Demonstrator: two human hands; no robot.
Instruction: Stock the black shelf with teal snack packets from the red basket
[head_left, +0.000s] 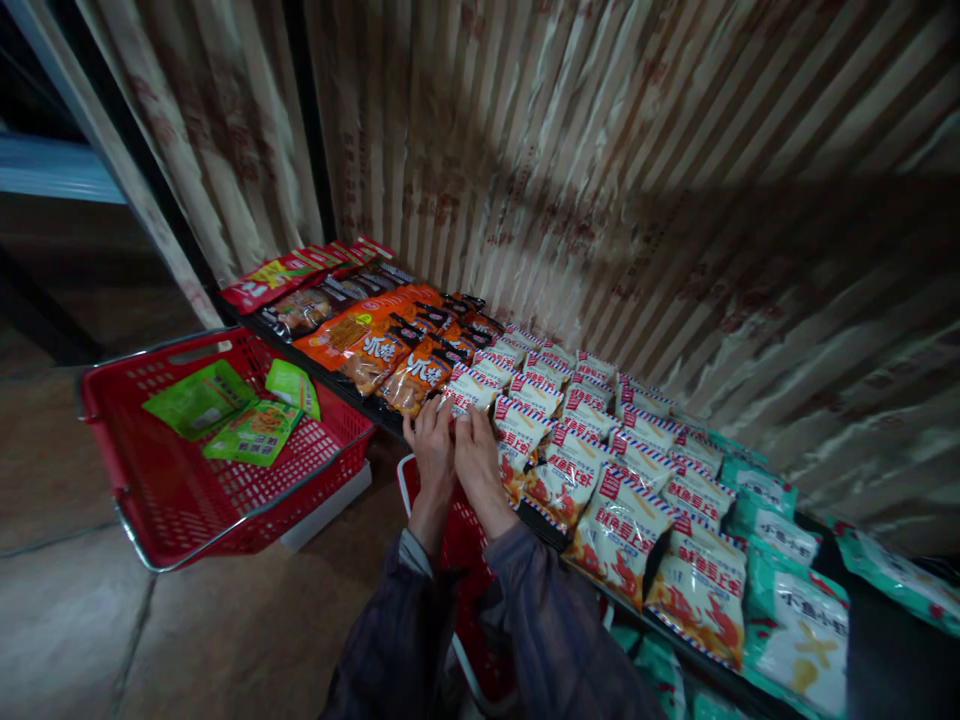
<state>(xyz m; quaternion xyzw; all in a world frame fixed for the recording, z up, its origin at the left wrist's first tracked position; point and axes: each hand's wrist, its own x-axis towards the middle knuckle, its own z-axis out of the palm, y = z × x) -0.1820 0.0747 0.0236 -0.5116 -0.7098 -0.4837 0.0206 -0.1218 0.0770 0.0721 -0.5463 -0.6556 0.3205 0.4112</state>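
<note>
Both my hands rest side by side at the front edge of a low shelf (352, 395) of snack packets. My left hand (431, 445) and my right hand (477, 452) have their fingers curled on a white packet with red and blue trim (469, 390) in the front row. Orange packets (390, 355) lie just to its left. More white packets (622, 520) fill the rows to the right.
A red shopping basket (225, 520) with three green packets (240, 410) stands on the tiled floor at left. A second red basket (469, 560) sits under my forearms. Teal packets (795, 620) lie at far right. A striped wall (600, 180) backs the shelf.
</note>
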